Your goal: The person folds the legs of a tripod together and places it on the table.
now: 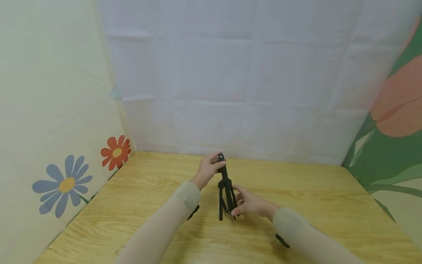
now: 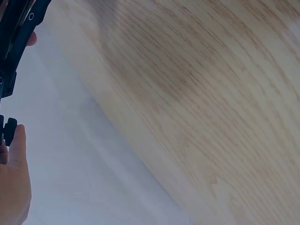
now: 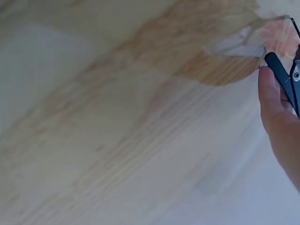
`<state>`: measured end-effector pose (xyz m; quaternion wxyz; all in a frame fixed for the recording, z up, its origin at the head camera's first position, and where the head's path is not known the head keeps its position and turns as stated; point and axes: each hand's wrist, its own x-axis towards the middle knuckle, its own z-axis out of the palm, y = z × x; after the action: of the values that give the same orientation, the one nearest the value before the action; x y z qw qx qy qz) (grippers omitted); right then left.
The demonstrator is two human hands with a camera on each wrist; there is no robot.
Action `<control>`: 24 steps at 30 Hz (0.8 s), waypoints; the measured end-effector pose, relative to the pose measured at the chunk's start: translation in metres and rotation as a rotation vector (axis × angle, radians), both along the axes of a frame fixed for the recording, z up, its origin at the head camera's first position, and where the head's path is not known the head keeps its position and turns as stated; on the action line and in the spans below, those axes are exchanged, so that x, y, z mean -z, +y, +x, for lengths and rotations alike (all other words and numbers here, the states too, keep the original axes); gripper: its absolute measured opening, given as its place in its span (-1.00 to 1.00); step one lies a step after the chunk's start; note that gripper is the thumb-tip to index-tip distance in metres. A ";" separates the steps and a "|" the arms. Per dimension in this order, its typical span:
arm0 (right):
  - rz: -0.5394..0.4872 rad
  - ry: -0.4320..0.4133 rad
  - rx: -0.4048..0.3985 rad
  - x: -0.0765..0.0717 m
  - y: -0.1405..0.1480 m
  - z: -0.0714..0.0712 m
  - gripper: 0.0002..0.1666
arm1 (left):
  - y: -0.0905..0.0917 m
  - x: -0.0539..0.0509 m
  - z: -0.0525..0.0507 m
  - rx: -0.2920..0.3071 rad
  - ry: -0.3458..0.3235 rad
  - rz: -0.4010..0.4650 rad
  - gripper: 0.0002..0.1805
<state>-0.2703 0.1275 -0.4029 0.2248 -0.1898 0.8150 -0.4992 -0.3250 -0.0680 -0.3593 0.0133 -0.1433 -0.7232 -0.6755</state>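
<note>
Left hand (image 1: 208,168), raised higher, pinches the top of the slim black tripod (image 1: 227,189); right hand (image 1: 253,204) grips it lower with curved thumb and fingers. The tripod tilts slightly over the streaky wood-grained tabletop (image 1: 300,183)

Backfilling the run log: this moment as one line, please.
left grip: holds black tripod near top | right grip: holds tripod leg | tripod: slightly tilted, legs down | surface: wood-grain tabletop
</note>
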 end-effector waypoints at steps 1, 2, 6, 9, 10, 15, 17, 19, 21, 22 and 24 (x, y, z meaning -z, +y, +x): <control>0.010 0.004 0.001 0.000 0.000 0.000 0.16 | 0.000 0.000 0.000 0.001 0.002 0.000 -0.42; 0.025 0.010 0.001 0.000 0.000 0.000 0.18 | 0.000 0.001 0.000 0.000 0.005 -0.003 -0.43; 0.073 0.018 -0.007 -0.001 -0.001 0.000 0.23 | -0.001 0.003 0.000 -0.011 -0.004 -0.001 -0.42; 0.081 0.022 -0.018 -0.002 -0.001 0.000 0.23 | -0.001 0.004 0.000 -0.017 -0.013 0.000 -0.41; 0.080 0.022 -0.021 -0.002 -0.001 0.000 0.23 | -0.001 0.005 -0.001 -0.017 -0.008 -0.004 -0.42; 0.060 0.034 -0.043 -0.002 -0.001 0.001 0.21 | 0.002 -0.002 0.004 -0.033 -0.015 -0.055 -0.41; 0.049 0.044 -0.053 -0.001 0.000 0.001 0.20 | 0.005 -0.005 0.006 -0.059 -0.016 -0.118 -0.39; 0.041 0.055 -0.056 -0.001 0.000 0.001 0.19 | 0.008 -0.008 0.008 -0.093 -0.018 -0.189 -0.35; 0.048 0.071 -0.050 -0.001 0.001 0.003 0.18 | 0.011 -0.005 0.007 -0.117 -0.015 -0.247 -0.30; 0.056 0.079 -0.043 -0.001 0.000 0.004 0.18 | 0.012 -0.006 0.008 -0.127 -0.018 -0.270 -0.28; 0.072 0.090 -0.027 -0.001 0.000 0.006 0.19 | 0.013 -0.006 0.010 -0.134 -0.033 -0.282 -0.24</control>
<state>-0.2643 0.1272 -0.4017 0.2013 -0.2150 0.8392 -0.4572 -0.3151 -0.0553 -0.3530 0.0261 -0.0841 -0.8189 -0.5671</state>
